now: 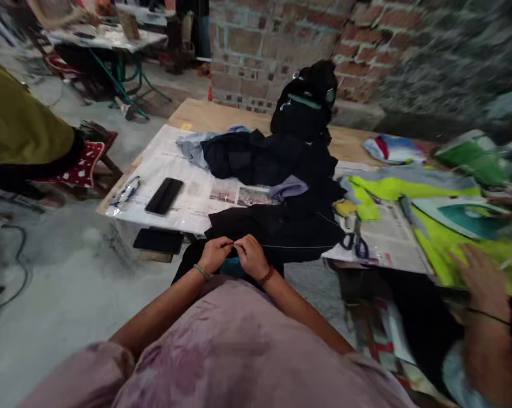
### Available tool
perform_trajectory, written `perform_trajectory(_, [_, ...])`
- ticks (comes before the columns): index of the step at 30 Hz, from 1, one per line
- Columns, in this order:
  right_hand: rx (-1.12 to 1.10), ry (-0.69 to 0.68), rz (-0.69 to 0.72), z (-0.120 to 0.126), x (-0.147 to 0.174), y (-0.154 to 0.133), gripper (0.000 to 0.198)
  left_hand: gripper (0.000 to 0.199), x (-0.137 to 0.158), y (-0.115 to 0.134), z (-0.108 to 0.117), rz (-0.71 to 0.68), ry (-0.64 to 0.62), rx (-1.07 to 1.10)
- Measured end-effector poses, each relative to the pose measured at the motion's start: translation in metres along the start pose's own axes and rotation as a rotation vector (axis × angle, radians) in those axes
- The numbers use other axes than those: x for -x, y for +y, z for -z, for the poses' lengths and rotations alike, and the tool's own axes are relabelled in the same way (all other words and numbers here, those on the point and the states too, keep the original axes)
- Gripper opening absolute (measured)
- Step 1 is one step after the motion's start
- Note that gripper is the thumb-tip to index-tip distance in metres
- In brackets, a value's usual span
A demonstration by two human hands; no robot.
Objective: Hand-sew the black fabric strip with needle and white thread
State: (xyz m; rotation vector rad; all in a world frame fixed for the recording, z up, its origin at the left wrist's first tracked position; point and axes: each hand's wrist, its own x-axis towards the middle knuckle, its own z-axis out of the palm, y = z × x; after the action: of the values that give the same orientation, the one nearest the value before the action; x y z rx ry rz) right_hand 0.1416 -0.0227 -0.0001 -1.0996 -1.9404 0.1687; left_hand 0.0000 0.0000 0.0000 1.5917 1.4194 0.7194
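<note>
My left hand (214, 254) and my right hand (251, 258) meet in front of my body, at the near edge of the table. Thumb and fingers of each are pinched together, tip to tip. Whatever sits between them is too small and blurred to name. Right beyond them lies a black garment (273, 226) with a thin pale line along it, partly over the table edge. Behind it is a heap of dark cloth (256, 156) with a greyish-purple piece (289, 188). Dark-handled scissors (354, 243) lie to the right of the garment.
Newspaper (196, 209) covers the table; a phone (164, 196) and glasses (126, 191) lie left. A black bag (304, 105) stands behind. At right, a co-worker's hand (483, 277) rests on yellow-green cloth (464, 249) near an iron (462, 215). Another person (22, 124) sits left.
</note>
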Motion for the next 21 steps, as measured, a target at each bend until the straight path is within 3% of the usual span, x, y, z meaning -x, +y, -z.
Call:
perform_trajectory(9, [-0.008,0.005,-0.064,0.001,0.001,0.000,0.018,0.014,0.000,0.007,-0.011,0.113,0.112,0.215])
perform_trajectory(17, [-0.013,0.043,-0.036,0.004,-0.004,-0.001,0.017,0.011,-0.003,0.006,-0.011,0.084,0.127,0.237])
perform_trajectory(21, [-0.058,0.076,-0.036,0.014,-0.019,-0.011,0.014,0.008,-0.006,0.004,-0.008,0.207,0.153,0.350])
